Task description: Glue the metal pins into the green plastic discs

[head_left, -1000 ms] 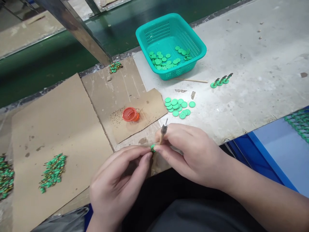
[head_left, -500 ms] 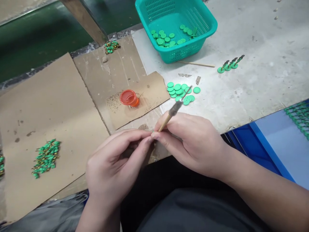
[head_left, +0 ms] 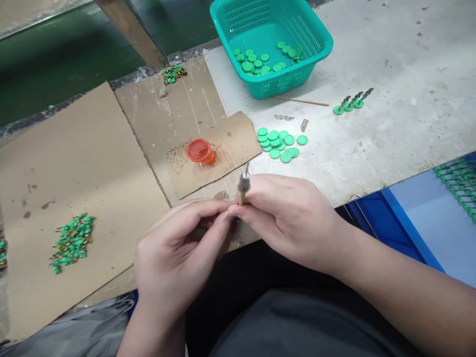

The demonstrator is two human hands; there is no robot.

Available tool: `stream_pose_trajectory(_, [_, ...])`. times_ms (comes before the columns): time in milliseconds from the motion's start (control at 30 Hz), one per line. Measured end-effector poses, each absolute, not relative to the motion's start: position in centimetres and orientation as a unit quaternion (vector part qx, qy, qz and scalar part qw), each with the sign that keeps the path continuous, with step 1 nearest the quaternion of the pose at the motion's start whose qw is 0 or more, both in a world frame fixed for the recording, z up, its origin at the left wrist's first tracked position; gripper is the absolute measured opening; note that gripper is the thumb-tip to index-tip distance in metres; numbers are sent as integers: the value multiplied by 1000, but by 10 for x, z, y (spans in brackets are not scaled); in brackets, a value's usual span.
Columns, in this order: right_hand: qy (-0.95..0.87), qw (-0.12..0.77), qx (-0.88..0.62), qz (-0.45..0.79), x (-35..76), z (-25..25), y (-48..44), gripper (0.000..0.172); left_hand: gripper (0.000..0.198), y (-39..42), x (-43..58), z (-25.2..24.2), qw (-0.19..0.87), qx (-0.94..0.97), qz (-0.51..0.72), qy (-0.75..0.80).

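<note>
My left hand (head_left: 180, 250) and my right hand (head_left: 297, 220) meet fingertip to fingertip above the table's front edge. From my right thumb and forefinger rises a needle tool (head_left: 243, 184) with a light wooden handle, a dark wrapped collar and a thin metal tip pointing up. My left thumb and forefinger are pinched together; whatever lies between them is hidden. Beyond my hands lie loose green discs (head_left: 275, 140). A small red cup (head_left: 201, 151) with red-orange liquid stands on a cardboard piece (head_left: 238, 131).
A teal basket (head_left: 275, 88) holding several green discs stands at the back. Three discs with dark upright stems (head_left: 348, 105) stand to its right. A thin stick (head_left: 303, 100) lies before the basket. Small green-and-gold pieces (head_left: 72, 243) are heaped on cardboard (head_left: 100, 163) at left.
The needle tool has swung from leaning right to nearly upright, its tip moving left. Both hands keep almost the same place and stay together.
</note>
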State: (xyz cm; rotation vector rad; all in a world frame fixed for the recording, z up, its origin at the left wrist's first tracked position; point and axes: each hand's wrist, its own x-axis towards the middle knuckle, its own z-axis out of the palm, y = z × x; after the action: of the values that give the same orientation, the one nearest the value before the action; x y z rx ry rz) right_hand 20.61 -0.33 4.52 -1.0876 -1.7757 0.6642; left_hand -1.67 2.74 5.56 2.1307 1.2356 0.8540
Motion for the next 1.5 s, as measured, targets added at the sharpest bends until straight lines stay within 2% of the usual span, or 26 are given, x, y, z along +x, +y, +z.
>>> stream_pose_trajectory(333, [-706, 467, -452, 281, 202, 47, 0, 27, 10, 29, -18, 54, 267, 781, 319, 466])
stream_pose_trajectory(600, [-538, 554, -542, 330, 211, 48, -6, 16, 9, 28, -17, 53, 304, 750, 327, 488])
stream_pose_trajectory(833, [-538, 548, -525, 367, 214, 47, -9, 13, 4, 28, -19, 57, 367, 702, 337, 509])
stream_pose_trajectory(1000, [-545, 534, -533, 367, 214, 46, -10, 14, 9, 35, -17, 66, 417, 666, 354, 507])
stream_pose_trajectory(1233, [-532, 529, -551, 365, 213, 45, -9, 18, 9, 33, -14, 64, 379, 723, 342, 465])
stream_pose_trajectory(1300, [-524, 533, -555, 365, 213, 45, -8, 17, 18, 31, -14, 64, 359, 759, 329, 433])
stream_pose_trajectory(1400, [-512, 535, -569, 358, 211, 44, -7, 17, 30, 28, -14, 64, 286, 833, 286, 377])
stream_pose_trajectory(1500, [-497, 550, -578, 341, 207, 42, -6, 17, 25, 23, -8, 63, 193, 883, 261, 338])
